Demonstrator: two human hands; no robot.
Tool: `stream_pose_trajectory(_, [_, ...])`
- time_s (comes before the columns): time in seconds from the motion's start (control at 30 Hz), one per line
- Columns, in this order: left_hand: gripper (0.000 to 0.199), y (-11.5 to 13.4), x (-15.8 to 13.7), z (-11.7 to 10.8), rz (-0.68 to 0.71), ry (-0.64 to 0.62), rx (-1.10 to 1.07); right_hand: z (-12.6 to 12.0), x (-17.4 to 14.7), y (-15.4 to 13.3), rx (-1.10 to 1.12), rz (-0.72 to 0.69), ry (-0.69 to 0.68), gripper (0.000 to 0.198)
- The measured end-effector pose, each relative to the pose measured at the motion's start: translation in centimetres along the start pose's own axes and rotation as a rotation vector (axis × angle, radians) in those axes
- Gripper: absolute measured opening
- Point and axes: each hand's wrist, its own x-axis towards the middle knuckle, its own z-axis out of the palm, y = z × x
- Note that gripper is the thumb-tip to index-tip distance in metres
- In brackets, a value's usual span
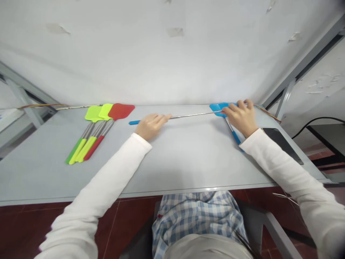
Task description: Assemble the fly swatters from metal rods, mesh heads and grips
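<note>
A blue fly swatter with a thin metal shaft is stretched out level above the table between my two hands. My left hand is closed around it beside the blue grip, which sticks out to the left. At the other end, my right hand grips it by the head, which the fingers largely hide. Beneath and beside my right hand lies another blue fly swatter, its handle pointing toward me. On the left, several fly swatters in green, yellow-green and red lie fanned and overlapping.
The grey table meets a white wall at the back. A dark flat device, like a phone or tablet, lies near the right edge by my sleeve. Metal frame bars slope up at both sides, with thin wires along the back.
</note>
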Motion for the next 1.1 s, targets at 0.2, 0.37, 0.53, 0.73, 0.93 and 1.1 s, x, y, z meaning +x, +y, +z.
stream_pose_trajectory(0.2, [0.045, -1.1, -1.3, -0.8, -0.058, 0.047, 0.009, -0.3, 0.0, -0.7, -0.001, -0.015, 0.038, 0.031])
stream_pose_trajectory(0.37, [0.040, 2.1, 0.6, -1.1, 0.043, 0.167, 0.060, 0.2, 2.6, -6.3, 0.127, -0.113, 0.016, 0.037])
stream_pose_trajectory(0.53, [0.033, 1.5, -0.2, -1.0, 0.154, 0.244, 0.079, 1.2, 2.9, -5.1, 0.194, -0.201, 0.051, 0.039])
stream_pose_trajectory(0.73, [0.029, -2.1, -3.5, -1.3, 0.141, 0.242, 0.052, 2.0, 1.0, 0.3, 0.126, -0.170, 0.031, 0.035])
stream_pose_trajectory(0.93, [0.026, -2.9, -4.1, -1.5, 0.161, 0.276, 0.079, 0.7, 0.9, 0.5, 0.058, -0.139, 0.001, 0.034])
stream_pose_trajectory(1.1, [0.025, -4.2, -4.6, -2.4, 0.087, 0.276, 0.048, -0.3, 0.0, 3.6, -0.062, -0.100, 0.059, 0.031])
